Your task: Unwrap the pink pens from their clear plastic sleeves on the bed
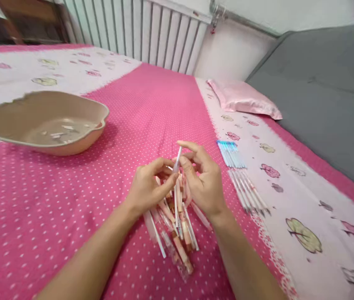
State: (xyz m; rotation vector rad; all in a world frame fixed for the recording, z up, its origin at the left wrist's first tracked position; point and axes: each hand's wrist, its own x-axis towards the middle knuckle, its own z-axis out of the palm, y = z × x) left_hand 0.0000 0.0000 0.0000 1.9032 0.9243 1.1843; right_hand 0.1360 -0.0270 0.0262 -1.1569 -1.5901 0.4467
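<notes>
A slim white pen (178, 159) is held tilted between both hands, above a loose pile. The thumb and fingers of my left hand (154, 183) pinch its lower part. My right hand (204, 179) grips it from the other side, index fingertip at the upper end and thumb alongside. Beneath lies a heap of pen parts (181, 225): white sticks, clear sleeves and pink and brown pieces, some hidden by my hands. To the right, several blue-ended pens (230, 154) lie side by side, with a row of whitish clear pens (248, 189) just nearer to me.
A beige basin (92, 135) with small pale scraps inside stands on the left of the pink dotted bedspread (70, 200). A pink pillow (242, 98) lies at the back right beside a grey padded surface (327, 83). A white radiator (142, 33) lines the far wall.
</notes>
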